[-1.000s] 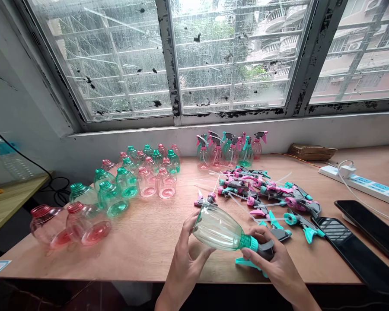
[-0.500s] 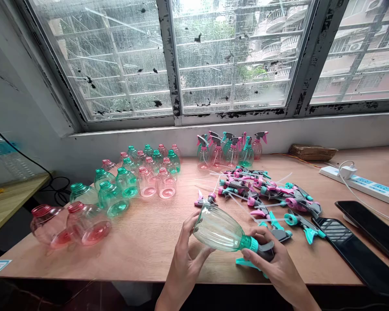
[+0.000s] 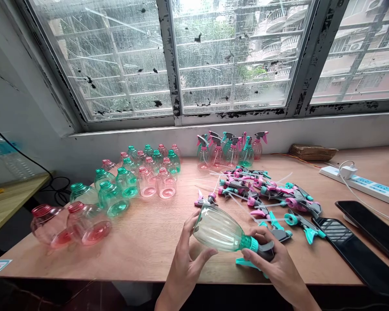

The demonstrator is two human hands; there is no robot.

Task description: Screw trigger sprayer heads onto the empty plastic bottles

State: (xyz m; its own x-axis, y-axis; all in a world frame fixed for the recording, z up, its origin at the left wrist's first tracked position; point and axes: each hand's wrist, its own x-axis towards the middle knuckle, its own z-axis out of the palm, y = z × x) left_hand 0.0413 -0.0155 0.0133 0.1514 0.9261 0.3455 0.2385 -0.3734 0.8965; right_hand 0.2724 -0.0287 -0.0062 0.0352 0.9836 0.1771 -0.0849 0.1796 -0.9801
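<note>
A clear green spray bottle lies tilted between my hands, its base toward the upper left. My right hand is closed around the teal collar and grey spray head at the neck. A teal trigger sticks out below. My left hand cradles the base end, fingers along its far left side and the thumb stretched along the near side. Just beyond the bottle lies a heap of loose pink, teal and grey spray heads with thin tubes. A single pink-and-grey spray head lies near the bottle's base.
Open pink bottles and green bottles stand in rows on the left of the wooden table. Several capped spray bottles stand by the wall. On the right are two phones, a power strip and a wooden block.
My left thumb has shifted slightly along the near side of the bottle. The bottle and my right hand stay almost in place.
</note>
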